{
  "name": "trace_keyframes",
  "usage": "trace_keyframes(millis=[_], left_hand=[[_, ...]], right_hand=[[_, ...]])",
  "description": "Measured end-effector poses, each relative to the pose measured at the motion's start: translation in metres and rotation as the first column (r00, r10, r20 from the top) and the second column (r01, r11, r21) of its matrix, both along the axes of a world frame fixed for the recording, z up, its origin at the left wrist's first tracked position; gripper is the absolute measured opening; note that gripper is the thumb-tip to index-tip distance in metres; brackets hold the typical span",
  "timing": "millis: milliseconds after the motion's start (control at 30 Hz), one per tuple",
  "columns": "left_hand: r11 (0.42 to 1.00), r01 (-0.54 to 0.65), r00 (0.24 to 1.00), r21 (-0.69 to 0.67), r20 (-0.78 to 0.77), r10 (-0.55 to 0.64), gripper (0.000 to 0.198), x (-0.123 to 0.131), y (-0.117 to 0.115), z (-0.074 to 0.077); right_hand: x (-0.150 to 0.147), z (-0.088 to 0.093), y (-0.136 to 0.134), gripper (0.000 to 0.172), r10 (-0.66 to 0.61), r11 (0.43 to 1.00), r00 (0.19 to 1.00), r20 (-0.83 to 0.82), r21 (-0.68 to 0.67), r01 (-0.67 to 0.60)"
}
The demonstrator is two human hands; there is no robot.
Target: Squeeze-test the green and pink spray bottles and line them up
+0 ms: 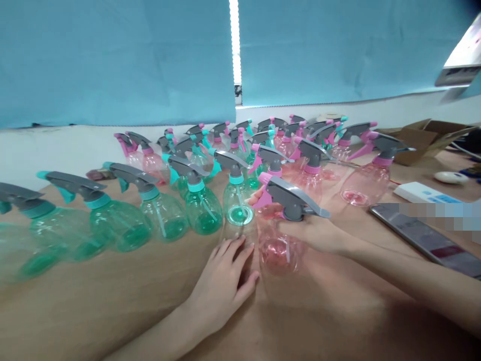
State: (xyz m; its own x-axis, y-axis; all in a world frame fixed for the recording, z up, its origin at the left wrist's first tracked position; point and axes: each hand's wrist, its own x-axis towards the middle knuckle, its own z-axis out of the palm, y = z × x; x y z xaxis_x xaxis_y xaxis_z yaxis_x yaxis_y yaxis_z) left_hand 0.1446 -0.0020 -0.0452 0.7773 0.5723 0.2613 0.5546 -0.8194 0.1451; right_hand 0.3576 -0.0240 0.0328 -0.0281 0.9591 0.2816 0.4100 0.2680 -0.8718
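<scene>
My right hand (306,233) is wrapped round the neck of a pink spray bottle (280,253) that stands upright in front of me. Some of its fingertips show by the pink trigger, beneath the grey spray head. My left hand (227,273) lies on the table with its fingers stretched out, just left of that bottle and apart from it. Beyond my left fingertips stands a clear-green spray bottle (240,198) with a turquoise collar. Close to its left is a green spray bottle (203,208) with some darker green showing at the base.
More green bottles (120,225) form a row leftward. Several pink and green bottles crowd the back, with a pink one (366,183) at the right. A phone (421,238), a white box (424,192), a white mouse (451,177) and an open carton (417,143) are on the right side.
</scene>
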Motion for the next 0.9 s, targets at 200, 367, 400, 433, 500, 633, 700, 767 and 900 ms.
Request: trace_keyframes(millis=[200,367,400,433,500,633,700,767,900], left_hand=[[1.0,0.002,1.0,0.001,-0.018,-0.001,0.041,0.0005,0.0006,0.0009],[1.0,0.007,1.0,0.0,-0.015,-0.007,0.041,0.0002,0.0008,-0.0002],[1.0,0.007,1.0,0.002,-0.013,-0.007,0.042,0.0,0.0008,-0.0006],[1.0,0.007,1.0,0.003,-0.011,-0.007,0.042,-0.0002,0.0008,-0.001],[1.0,0.011,1.0,0.003,-0.005,-0.011,0.042,-0.0004,0.0007,-0.0012],[1.0,0.009,1.0,0.0,-0.005,-0.009,0.041,-0.0003,0.0006,-0.0002],[1.0,0.006,1.0,0.003,-0.007,-0.006,0.041,-0.0003,0.0007,-0.0002],[1.0,0.005,1.0,0.01,-0.005,-0.005,0.041,-0.0004,0.0008,-0.0008],[1.0,0.004,1.0,0.021,0.005,-0.004,0.041,-0.0004,0.0006,-0.0024]], right_hand=[[0.0003,-0.0026,0.0011,0.017,0.021,1.0,0.997,-0.075,0.024,-0.02],[0.0022,-0.0026,0.0008,0.016,0.04,0.999,0.995,-0.087,-0.014,-0.041],[0.0026,-0.0023,0.0008,0.015,0.046,0.998,0.995,-0.09,-0.033,-0.049],[0.0029,-0.002,0.0011,0.013,0.052,0.997,0.995,-0.09,-0.047,-0.056],[0.0035,-0.0015,0.0019,0.01,0.059,0.997,0.996,-0.072,-0.053,-0.063],[0.0042,-0.0024,0.0044,0.01,0.041,0.999,0.999,-0.006,-0.003,-0.041],[0.0044,-0.0044,0.0053,0.009,0.029,0.999,0.999,0.015,0.014,-0.029],[0.0043,-0.0068,0.0059,0.005,0.038,0.999,0.999,0.024,0.027,-0.039],[0.003,-0.01,0.007,0.03,0.054,0.995,0.999,0.005,0.089,-0.055]])
